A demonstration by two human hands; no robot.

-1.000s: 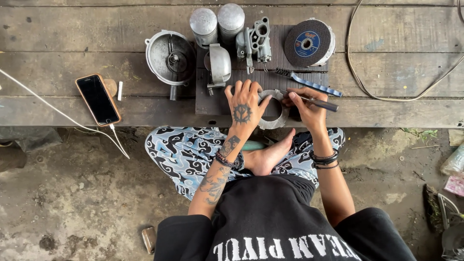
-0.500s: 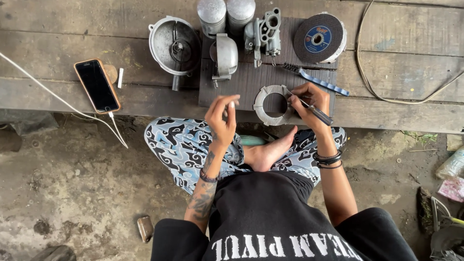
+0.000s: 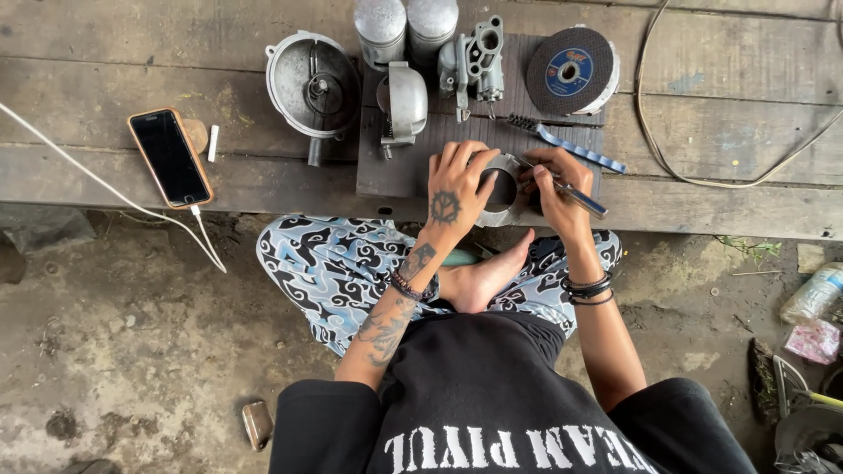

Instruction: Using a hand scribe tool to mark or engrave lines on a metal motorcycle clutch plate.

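Fingers of my left hand spread flat over the near-left rim of the metal ring part, pressing it down, not wrapped around it. My right hand is pinched closed around a thin metal tool, tip at the ring's right edge; can't tell if the tip is actually touching. Ring sits on the dark board at the near edge of the wooden bench, just above my knees. Risks as I see them: ring is only held by downward pressure, so a hard push with the tool could spin it or skid it off the near edge into my lap. Tool points toward my left fingertips, so a slip would likely run into them. Toothbrush lies just beyond my right hand, cutting disc and carburettor body farther back, round housing to the left; an elbow swing could knock them. Phone with its cable is well apart, low risk.
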